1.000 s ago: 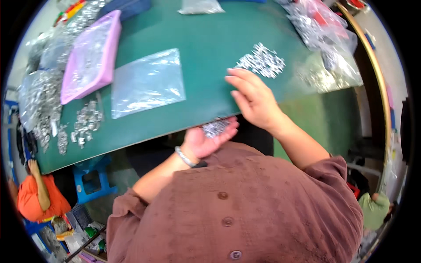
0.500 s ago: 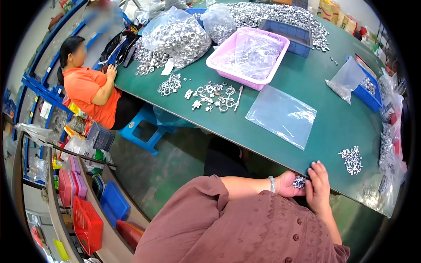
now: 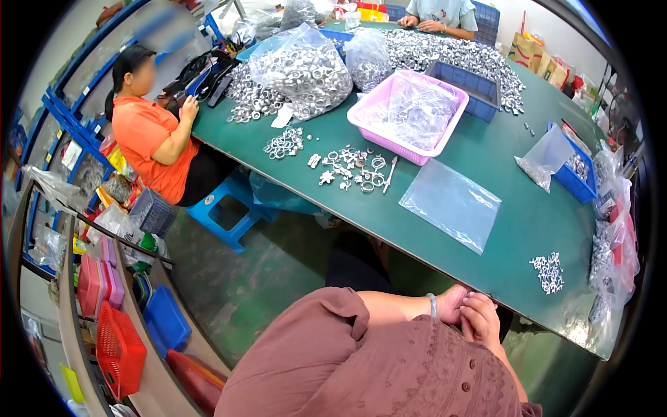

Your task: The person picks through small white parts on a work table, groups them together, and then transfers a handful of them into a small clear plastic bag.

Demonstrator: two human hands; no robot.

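My two hands meet at the table's near edge, low in the view. My left hand (image 3: pixel 454 304), with a bracelet at its wrist, is cupped palm up, partly covered by the other hand. The small silver metal pieces seen in its palm a moment ago are now hidden. My right hand (image 3: pixel 482 317) lies over it with fingers bent and pressed together; what they hold, if anything, does not show. Nearest on the green table (image 3: pixel 445 267) are a flat clear plastic bag (image 3: pixel 451 206) ahead and a small pile of silver star-like pieces (image 3: pixel 549 272) to the right.
A pink basket (image 3: pixel 406 148) holds clear bags beside a dark blue crate (image 3: pixel 479 104). Metal rings and ornaments (image 3: pixel 354 167) lie left of it, near a bulging bag of rings (image 3: pixel 306 73). A co-worker in orange (image 3: pixel 149 135) sits left; another person (image 3: pixel 445 17) works at the far side.
My right hand has come off the table edge and closed over my left palm, covering the metal pieces. The view has tilted up, bringing the far person into sight.
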